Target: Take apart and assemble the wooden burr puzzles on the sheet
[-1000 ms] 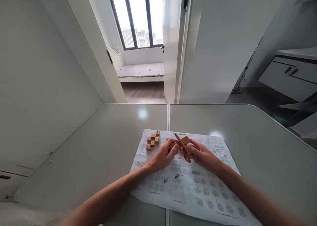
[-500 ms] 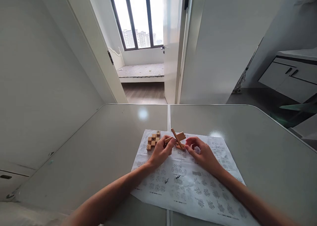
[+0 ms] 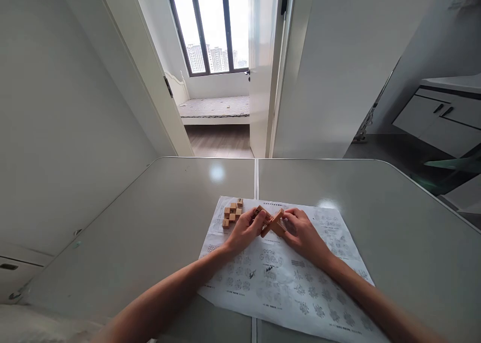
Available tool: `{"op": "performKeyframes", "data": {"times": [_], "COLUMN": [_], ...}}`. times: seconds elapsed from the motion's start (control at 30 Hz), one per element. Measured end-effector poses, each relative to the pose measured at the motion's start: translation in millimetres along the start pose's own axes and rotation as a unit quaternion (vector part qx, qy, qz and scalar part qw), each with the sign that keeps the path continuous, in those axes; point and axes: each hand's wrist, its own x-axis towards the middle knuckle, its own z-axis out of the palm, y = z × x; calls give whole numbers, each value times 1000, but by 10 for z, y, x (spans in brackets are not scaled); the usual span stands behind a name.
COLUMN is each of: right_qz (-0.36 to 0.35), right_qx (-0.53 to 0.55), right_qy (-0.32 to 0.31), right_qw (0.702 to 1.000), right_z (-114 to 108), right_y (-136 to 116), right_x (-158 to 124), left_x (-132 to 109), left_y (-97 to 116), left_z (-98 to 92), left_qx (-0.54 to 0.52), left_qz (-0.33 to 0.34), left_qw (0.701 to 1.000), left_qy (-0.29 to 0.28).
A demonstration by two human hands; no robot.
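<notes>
Over the upper part of a printed paper sheet (image 3: 285, 283), both hands meet at a small group of crossed wooden sticks (image 3: 273, 224). My left hand (image 3: 247, 228) pinches the left end of the wooden pieces, its fingers closed. At the right side, my right hand (image 3: 303, 233) has thumb and fingers on the pieces, partly curled around them. One stick slants up to the right across the others. Several small wooden blocks (image 3: 232, 211) lie on the sheet just left of my left hand, some with dark marks.
The sheet lies on a grey-beige table (image 3: 158, 223) with a pale seam down its middle. Beyond the far edge are an open door (image 3: 262, 72), a bed (image 3: 216, 107) and a window. Cabinets (image 3: 439, 112) stand at the right.
The wooden sticks have turned: the one that slanted up to the left now slants up to the right. My right hand has closed in on the pieces.
</notes>
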Motion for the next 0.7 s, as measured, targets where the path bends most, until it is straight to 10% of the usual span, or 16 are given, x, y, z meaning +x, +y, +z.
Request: {"op": "performKeyframes", "data": {"times": [0.7], "right_qz": [-9], "right_qx": [11], "right_qy": [-21], "right_qw": [1000], "right_z": [-51], "right_y": [-68], "right_x": [33], "left_x": [-34], "left_y": [23], "left_z": [7], "left_qx": [49], "left_qz": [18], "left_qw": [997], "left_qy": [-50]}}
